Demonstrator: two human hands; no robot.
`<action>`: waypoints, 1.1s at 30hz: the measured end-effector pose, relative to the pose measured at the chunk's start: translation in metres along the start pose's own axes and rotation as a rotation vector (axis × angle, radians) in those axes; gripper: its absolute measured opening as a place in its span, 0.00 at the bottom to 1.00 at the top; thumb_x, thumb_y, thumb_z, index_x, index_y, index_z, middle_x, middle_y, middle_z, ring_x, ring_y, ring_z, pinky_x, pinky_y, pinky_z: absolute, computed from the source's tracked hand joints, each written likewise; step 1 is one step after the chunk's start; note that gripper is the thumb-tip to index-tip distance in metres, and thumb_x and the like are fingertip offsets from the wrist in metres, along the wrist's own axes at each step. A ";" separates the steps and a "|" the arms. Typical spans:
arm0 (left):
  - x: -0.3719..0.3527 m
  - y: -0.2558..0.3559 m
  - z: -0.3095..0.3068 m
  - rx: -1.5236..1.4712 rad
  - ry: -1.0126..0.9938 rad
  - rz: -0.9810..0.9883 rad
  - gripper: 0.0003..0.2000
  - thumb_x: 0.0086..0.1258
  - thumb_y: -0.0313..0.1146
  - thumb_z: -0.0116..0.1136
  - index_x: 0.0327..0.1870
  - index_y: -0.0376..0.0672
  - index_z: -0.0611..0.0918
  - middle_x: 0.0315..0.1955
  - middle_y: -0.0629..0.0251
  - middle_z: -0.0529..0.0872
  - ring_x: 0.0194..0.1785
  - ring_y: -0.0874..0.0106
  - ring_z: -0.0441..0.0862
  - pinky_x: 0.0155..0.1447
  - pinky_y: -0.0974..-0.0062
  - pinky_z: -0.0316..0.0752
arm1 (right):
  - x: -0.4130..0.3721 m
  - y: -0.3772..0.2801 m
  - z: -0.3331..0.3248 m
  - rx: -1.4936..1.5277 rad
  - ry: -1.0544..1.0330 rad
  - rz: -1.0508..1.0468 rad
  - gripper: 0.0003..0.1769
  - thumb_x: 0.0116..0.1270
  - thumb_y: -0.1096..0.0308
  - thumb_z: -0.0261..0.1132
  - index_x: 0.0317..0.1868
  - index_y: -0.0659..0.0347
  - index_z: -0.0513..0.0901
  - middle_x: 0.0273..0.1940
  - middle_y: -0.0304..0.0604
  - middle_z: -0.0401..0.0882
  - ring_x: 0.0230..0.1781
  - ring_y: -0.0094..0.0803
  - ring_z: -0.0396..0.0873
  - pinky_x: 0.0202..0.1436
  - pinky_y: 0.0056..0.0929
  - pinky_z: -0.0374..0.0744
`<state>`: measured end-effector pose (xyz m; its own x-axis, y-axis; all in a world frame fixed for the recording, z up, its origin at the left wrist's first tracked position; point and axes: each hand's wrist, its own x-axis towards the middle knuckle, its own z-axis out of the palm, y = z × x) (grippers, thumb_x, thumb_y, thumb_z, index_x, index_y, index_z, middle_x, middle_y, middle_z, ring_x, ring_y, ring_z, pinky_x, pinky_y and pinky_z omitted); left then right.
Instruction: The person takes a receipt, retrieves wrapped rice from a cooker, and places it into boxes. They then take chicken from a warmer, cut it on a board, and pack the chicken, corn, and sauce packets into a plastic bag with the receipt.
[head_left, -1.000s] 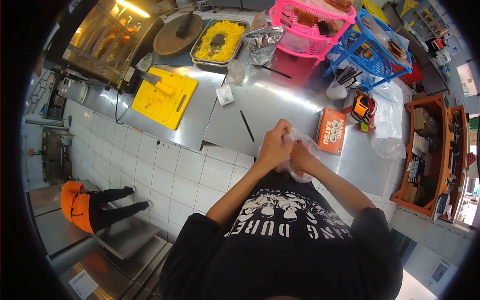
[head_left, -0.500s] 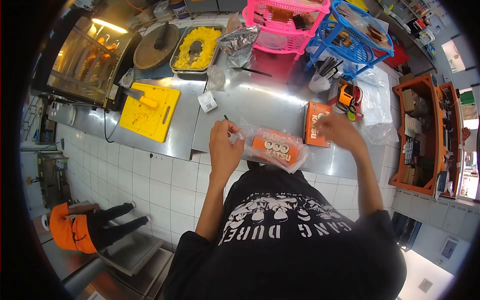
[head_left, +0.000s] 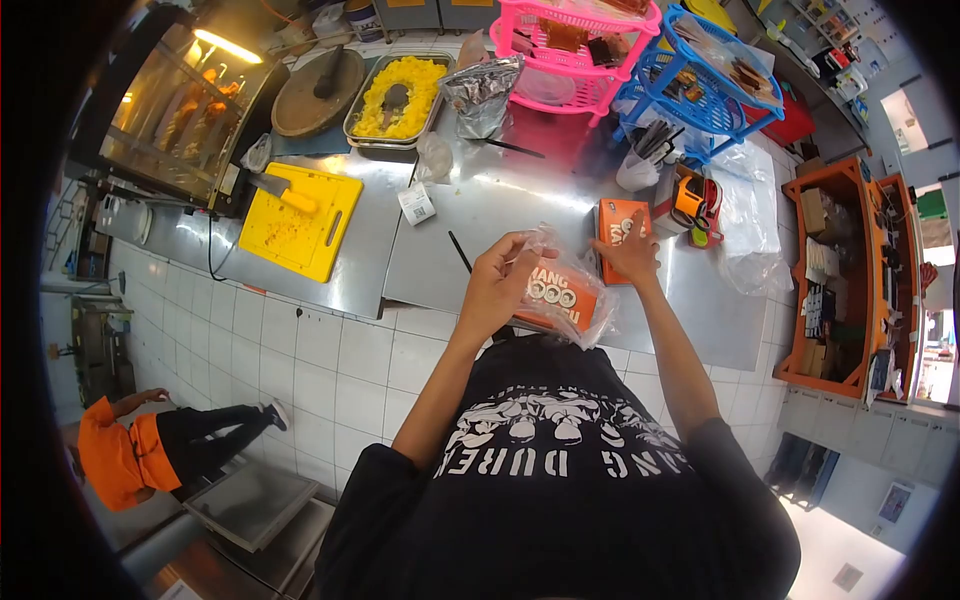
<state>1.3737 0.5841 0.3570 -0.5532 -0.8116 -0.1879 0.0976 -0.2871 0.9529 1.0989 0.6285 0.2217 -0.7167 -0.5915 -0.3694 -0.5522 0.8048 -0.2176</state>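
My left hand [head_left: 500, 285] is closed on the gathered edge of a clear plastic bag [head_left: 598, 325]. Inside the bag lies an orange printed box [head_left: 560, 293], close to the front of my shirt. A second orange box [head_left: 612, 212] stands on the steel table to the right. Over its near part is my right hand [head_left: 630, 260], thumb on the left side and fingers spread across to the right, gripping it. A thin black stick [head_left: 459, 250] lies just left of my left hand.
A yellow cutting board [head_left: 300, 240] with a knife, a tray of yellow food [head_left: 412, 125] and a foil package [head_left: 483, 100] are further left. Pink [head_left: 560, 95] and blue [head_left: 690, 110] racks stand behind. Tape dispenser [head_left: 690, 205] at right. A person in orange [head_left: 130, 450] walks at lower left.
My left hand has moved right, onto the bag's opening over the box. My right hand has come down and left onto the second box, which has shifted slightly left.
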 end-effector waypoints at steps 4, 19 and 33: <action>-0.005 -0.018 -0.007 -0.042 0.112 0.005 0.11 0.79 0.34 0.52 0.54 0.39 0.80 0.36 0.67 0.87 0.32 0.88 0.78 0.34 0.86 0.74 | 0.016 0.010 0.002 -0.008 0.040 -0.179 0.68 0.46 0.39 0.76 0.81 0.47 0.45 0.71 0.72 0.53 0.72 0.69 0.57 0.67 0.70 0.63; 0.005 -0.058 -0.034 -0.300 0.151 -0.322 0.14 0.81 0.41 0.45 0.41 0.44 0.82 0.19 0.79 0.70 0.20 0.85 0.61 0.25 0.81 0.54 | -0.131 -0.076 -0.031 0.871 -0.028 -1.122 0.66 0.42 0.64 0.80 0.79 0.61 0.49 0.69 0.55 0.59 0.73 0.45 0.60 0.76 0.41 0.60; 0.029 -0.038 -0.076 -0.290 0.049 -0.248 0.17 0.81 0.40 0.49 0.55 0.36 0.84 0.16 0.81 0.65 0.22 0.87 0.59 0.26 0.86 0.54 | -0.124 -0.050 0.022 0.563 -0.137 -1.334 0.64 0.39 0.58 0.83 0.76 0.60 0.57 0.70 0.66 0.55 0.70 0.62 0.62 0.71 0.46 0.69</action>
<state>1.4163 0.5328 0.2970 -0.5497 -0.7209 -0.4220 0.1994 -0.6038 0.7718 1.2242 0.6626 0.2588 0.2485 -0.9169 0.3122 -0.5021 -0.3976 -0.7680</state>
